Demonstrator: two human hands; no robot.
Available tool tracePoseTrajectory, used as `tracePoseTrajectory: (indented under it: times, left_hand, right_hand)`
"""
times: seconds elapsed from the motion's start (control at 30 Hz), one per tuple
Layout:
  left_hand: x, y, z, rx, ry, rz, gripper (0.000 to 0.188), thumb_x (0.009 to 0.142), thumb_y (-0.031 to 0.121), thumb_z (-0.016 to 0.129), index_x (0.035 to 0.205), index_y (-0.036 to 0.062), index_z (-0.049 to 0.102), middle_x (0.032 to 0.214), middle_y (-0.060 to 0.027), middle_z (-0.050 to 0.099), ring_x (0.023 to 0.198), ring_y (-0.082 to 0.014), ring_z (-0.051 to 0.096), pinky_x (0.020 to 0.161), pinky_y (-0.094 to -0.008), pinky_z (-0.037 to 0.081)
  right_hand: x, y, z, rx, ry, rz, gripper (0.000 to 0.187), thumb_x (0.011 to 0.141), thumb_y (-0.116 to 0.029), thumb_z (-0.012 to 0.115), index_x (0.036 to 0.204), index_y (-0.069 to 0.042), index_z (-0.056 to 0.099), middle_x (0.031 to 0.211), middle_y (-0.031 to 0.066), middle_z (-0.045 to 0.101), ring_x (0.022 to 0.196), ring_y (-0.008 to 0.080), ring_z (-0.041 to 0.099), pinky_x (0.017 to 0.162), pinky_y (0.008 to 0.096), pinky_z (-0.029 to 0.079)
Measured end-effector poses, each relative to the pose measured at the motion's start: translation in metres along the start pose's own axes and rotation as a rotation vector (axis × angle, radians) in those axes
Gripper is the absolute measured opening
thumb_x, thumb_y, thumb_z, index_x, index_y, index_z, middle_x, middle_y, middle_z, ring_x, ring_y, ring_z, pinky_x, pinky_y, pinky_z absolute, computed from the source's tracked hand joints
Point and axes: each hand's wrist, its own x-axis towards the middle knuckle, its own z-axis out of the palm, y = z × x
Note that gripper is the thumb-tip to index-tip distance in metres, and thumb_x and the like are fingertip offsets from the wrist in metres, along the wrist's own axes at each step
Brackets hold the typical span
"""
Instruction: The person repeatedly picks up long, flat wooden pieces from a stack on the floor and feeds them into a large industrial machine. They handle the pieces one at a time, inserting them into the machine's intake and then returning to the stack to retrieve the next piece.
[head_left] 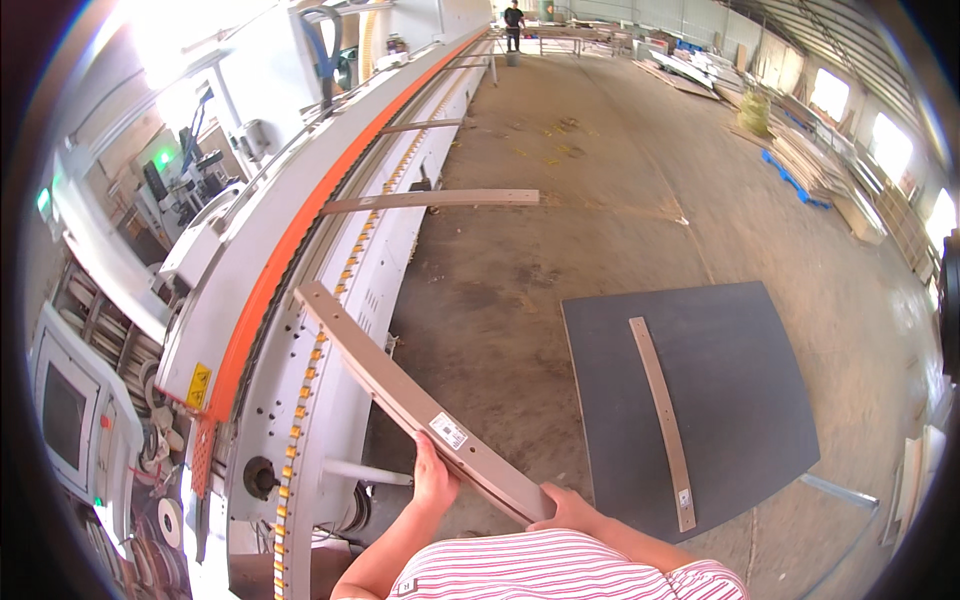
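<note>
A long, narrow brown board (385,372) with drilled holes and a white label slants across in front of me. Its far end is over the roller track (308,378) of a long white machine; whether it rests there I cannot tell. My left hand (436,480) grips its near half from the left side, close to the label. At the near end, my right hand (572,512) is closed round the board, with some fingers hidden beneath it. A second brown board (462,198) lies farther along, across the machine and jutting out to the right.
The white machine with its orange stripe (262,290) runs away along the left. A control panel (75,420) stands at lower left. To my right, a dark tabletop (720,380) carries another brown strip (662,415). Stacked boards (805,165) line the right; a person (514,25) stands far off.
</note>
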Motion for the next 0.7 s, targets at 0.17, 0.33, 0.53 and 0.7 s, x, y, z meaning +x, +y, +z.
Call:
tracePoseTrajectory:
  times: [0.17,0.33,0.53,0.7]
  left_hand:
    - [-0.024,0.088,-0.084,-0.201,0.225,0.215,0.078,0.095,0.068,0.04,0.148,0.0113,0.035,0.142,-0.0107,0.049,0.128,-0.031,0.05,0.108,-0.0484,0.041]
    - [-0.029,0.13,-0.176,-0.305,0.425,0.281,0.069,0.099,0.061,0.037,0.139,0.0052,0.043,0.126,-0.0153,0.058,0.111,-0.0294,0.059,0.099,-0.0452,0.048]
    - [-0.053,0.152,-0.217,-0.383,0.458,0.333,0.057,0.103,0.056,0.028,0.128,0.0061,0.04,0.103,-0.0165,0.06,0.088,-0.0285,0.063,0.082,-0.0458,0.055]
    - [-0.05,0.166,-0.233,-0.387,0.458,0.396,0.054,0.105,0.05,0.026,0.129,0.004,0.039,0.105,-0.0171,0.059,0.089,-0.0294,0.063,0.082,-0.0459,0.055]
  right_hand:
    - [0.003,-0.028,0.042,-0.148,-0.064,-0.004,0.095,0.066,-0.057,0.081,0.137,-0.002,0.048,0.124,0.0272,0.062,0.116,0.0416,0.059,0.095,0.0451,0.047]
    - [-0.011,-0.063,0.062,-0.132,-0.105,0.061,0.076,0.066,-0.048,0.085,0.122,-0.004,0.059,0.114,0.0199,0.068,0.107,0.0345,0.066,0.088,0.0403,0.052]
    - [-0.031,-0.072,0.084,-0.073,-0.002,0.05,0.064,0.066,-0.038,0.088,0.112,-0.003,0.06,0.103,0.0179,0.071,0.099,0.0296,0.07,0.082,0.0371,0.053]
    - [-0.022,-0.108,0.082,-0.185,-0.014,-0.039,0.067,0.06,-0.032,0.088,0.11,-0.001,0.055,0.102,0.0193,0.071,0.098,0.031,0.07,0.083,0.0394,0.054]
